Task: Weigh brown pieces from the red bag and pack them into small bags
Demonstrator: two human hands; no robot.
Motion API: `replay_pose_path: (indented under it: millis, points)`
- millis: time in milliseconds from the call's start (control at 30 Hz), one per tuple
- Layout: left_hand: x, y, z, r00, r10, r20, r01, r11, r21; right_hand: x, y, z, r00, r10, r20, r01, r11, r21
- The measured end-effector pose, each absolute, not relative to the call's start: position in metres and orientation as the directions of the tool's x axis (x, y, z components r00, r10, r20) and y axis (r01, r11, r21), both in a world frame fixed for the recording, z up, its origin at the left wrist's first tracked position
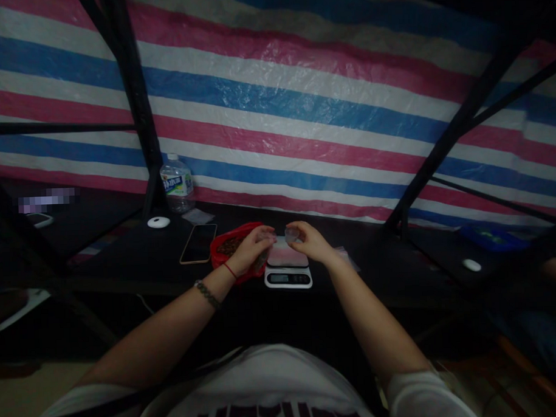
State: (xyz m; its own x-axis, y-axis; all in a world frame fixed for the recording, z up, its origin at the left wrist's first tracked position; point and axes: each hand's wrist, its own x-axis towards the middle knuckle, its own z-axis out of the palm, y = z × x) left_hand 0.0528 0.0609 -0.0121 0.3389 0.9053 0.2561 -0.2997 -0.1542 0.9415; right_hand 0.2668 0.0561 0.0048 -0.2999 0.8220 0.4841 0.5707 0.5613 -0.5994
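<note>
My left hand (254, 244) and my right hand (309, 239) are raised together over a small white kitchen scale (288, 275) on the dark table. Both pinch the top of a small clear plastic bag (279, 240) that hangs between them above the scale's platform. A red bag (224, 247) holding brownish pieces lies just left of the scale, partly behind my left hand. What is inside the clear bag is too dim to tell.
A phone (198, 243) lies face up left of the red bag. Behind it are a white puck-shaped object (159, 222) and a water bottle (177, 184). Black frame poles (135, 98) rise before the striped tarp. A blue tray (489, 236) and a white object (471, 265) are at the right.
</note>
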Motion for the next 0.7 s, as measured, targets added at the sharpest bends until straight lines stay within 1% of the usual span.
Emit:
replay_pose_path:
  millis: [33,100,200,267,367,433,500,567,633,700]
  points:
    - [0.052,0.06,-0.01,0.367,0.907,0.208,-0.399,-0.048,0.916,0.27,0.06,-0.005,-0.253,0.84,0.479,0.589,0.527,-0.613]
    - [0.049,0.057,-0.005,0.475,0.869,0.142,-0.547,0.165,0.82,0.277,0.067,-0.026,-0.212,0.869,0.447,0.643,0.469,-0.606]
    - [0.045,0.053,0.003,0.633,0.764,0.128,-0.607,0.387,0.695,0.283,0.072,-0.045,-0.227,0.887,0.402,0.706,0.434,-0.56]
    - [0.044,0.05,0.005,0.691,0.712,0.126,-0.596,0.464,0.655,0.283,0.069,-0.044,-0.22,0.871,0.44,0.718,0.45,-0.532]
    - [0.046,0.049,0.001,0.763,0.638,0.105,-0.535,0.532,0.657,0.276,0.052,-0.025,-0.19,0.802,0.567,0.66,0.532,-0.531]
    - [0.049,0.049,-0.005,0.806,0.586,0.086,-0.478,0.559,0.677,0.267,0.035,-0.007,-0.232,0.764,0.602,0.569,0.608,-0.554]
    - [0.053,0.049,-0.013,0.852,0.52,0.064,-0.408,0.581,0.704,0.258,0.017,0.008,-0.347,0.736,0.581,0.495,0.67,-0.553]
    - [0.057,0.047,-0.02,0.889,0.455,0.05,-0.339,0.582,0.739,0.25,0.003,0.019,-0.416,0.735,0.534,0.48,0.677,-0.557]
    - [0.06,0.043,-0.022,0.906,0.42,0.047,-0.295,0.549,0.782,0.247,-0.006,0.025,-0.429,0.752,0.501,0.484,0.66,-0.575]
    - [0.062,0.039,-0.019,0.878,0.473,0.08,-0.325,0.465,0.824,0.248,-0.01,0.03,-0.395,0.762,0.512,0.485,0.647,-0.589]
